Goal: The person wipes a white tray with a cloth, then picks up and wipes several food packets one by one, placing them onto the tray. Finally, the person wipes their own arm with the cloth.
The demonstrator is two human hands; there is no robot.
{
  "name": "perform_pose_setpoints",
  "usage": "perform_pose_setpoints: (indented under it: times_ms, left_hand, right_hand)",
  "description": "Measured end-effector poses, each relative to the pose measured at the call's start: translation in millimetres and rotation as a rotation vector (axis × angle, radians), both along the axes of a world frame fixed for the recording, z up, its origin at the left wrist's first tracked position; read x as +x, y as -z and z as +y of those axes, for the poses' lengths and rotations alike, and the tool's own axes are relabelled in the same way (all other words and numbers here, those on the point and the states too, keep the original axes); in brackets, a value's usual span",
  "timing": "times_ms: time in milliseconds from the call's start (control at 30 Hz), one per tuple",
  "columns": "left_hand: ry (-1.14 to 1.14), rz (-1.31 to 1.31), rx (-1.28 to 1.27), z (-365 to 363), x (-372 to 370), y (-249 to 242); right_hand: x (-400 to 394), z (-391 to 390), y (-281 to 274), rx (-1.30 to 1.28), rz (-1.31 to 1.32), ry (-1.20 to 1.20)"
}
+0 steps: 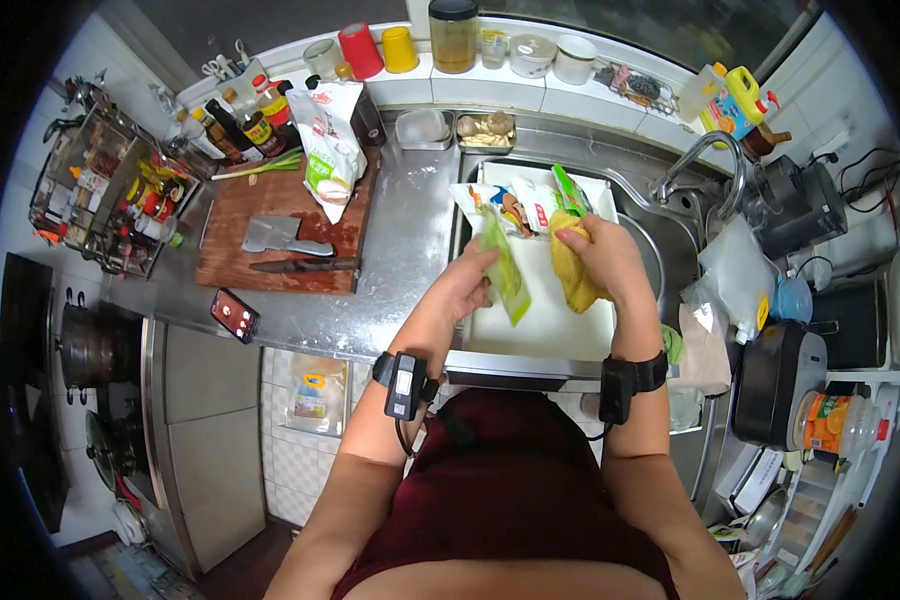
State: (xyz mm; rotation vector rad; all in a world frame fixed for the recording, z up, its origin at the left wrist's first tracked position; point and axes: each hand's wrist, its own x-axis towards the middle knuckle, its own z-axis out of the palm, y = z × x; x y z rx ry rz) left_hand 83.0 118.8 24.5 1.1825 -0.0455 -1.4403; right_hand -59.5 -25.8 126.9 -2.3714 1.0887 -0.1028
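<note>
My left hand (462,284) grips a green, flat plastic packet (507,270), tilted over a white tray (545,330) set on the sink. In my right hand (602,252) is a bunched yellow cloth (574,265), hanging above the same tray. The packet and the cloth are apart. Just beyond my hands, a white printed bag (502,207) lies at the tray's back, beside another white packet (537,203) with red marks. A bright green packet (570,188) leans behind the cloth, which partly covers it.
Left of the sink, a wooden board (300,220) bears a cleaver (272,236), a dark knife (303,265) and a white bag (327,150). A phone (234,315) lies at the counter's front edge. The faucet (732,165) arches over the basin at right.
</note>
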Motion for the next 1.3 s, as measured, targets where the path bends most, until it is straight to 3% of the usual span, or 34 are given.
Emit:
perform_pose_setpoints:
  times_ms: [100,200,333,600,700,733,900,967,1000,1100,1133,1233,1300]
  left_hand:
    - [0.201,-0.149,0.081,0.9,12.6,6.7]
    - [0.014,-0.378,0.121,5.5,9.8,-6.7]
    - [0.077,-0.623,0.052,3.7,20.2,8.8]
    - [0.225,-0.540,0.021,-2.2,22.9,8.2]
    - [-0.022,-0.346,-0.102,-7.9,13.3,-6.2]
    - [0.050,-0.435,-0.101,-10.0,16.1,-1.2]
    - [0.295,-0.822,0.066,0.7,29.2,3.7]
    - [0.424,-0.971,0.076,7.2,43.6,51.5]
    - [0.486,-1.045,0.081,10.0,44.9,50.0]
    - [0.529,-0.732,0.216,12.9,37.4,41.0]
    - [0.513,-0.720,0.218,12.4,38.2,44.5]
    - [0.284,-1.158,0.069,4.2,39.1,71.4]
    - [0.168,-1.140,-0.038,-5.6,42.6,72.1]
  right_hand:
    - [1.7,-2.6,4.5,-0.016,0.029,0.001]
    - [5.3,-3.8,6.8,-0.010,0.045,-0.008]
    - [12.7,-0.6,9.0,0.038,0.044,-0.016]
    - [21.1,6.5,10.5,0.086,0.071,-0.012]
    - [24.1,0.2,44.5,0.285,-0.015,-0.275]
    - [26.0,4.9,49.7,0.350,-0.096,-0.344]
    - [28.0,16.5,49.6,0.372,0.210,-0.503]
    - [26.0,15.9,43.7,0.277,0.293,-0.541]
    - [24.4,16.4,39.4,0.264,0.315,-0.525]
    - [21.7,14.1,32.3,0.217,0.349,-0.473]
    - [20.0,13.0,34.2,0.203,0.341,-0.452]
    - [22.2,14.7,30.8,0.161,0.335,-0.409]
    - [24.8,15.7,29.3,0.154,0.336,-0.397]
